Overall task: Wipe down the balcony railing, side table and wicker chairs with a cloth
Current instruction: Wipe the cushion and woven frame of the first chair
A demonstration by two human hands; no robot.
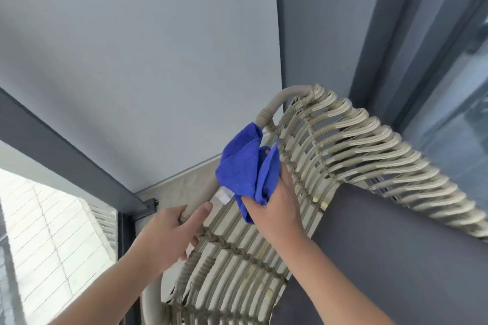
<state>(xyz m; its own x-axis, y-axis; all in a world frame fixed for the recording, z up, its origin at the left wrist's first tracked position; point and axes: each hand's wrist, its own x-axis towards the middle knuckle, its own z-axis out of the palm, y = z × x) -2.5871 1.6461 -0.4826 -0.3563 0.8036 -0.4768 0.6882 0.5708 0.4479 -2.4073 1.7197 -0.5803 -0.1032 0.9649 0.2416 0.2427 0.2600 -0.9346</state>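
Observation:
A beige wicker chair [343, 140] fills the lower right, seen from behind its curved back. My left hand [169, 235] grips the round tube of the chair's rim on its left side. My right hand [277, 206] holds a bunched blue cloth [243, 169] pressed against the same rim tube, a little higher up than my left hand. A small white label hangs from the cloth. A dark grey cushion [396, 240] lies inside the chair.
The dark grey balcony railing [66, 145] runs diagonally at the left, with a post [126, 235] close to the chair. A pale grey wall [132, 60] stands behind. A grey door frame [412, 47] and glass are at the right.

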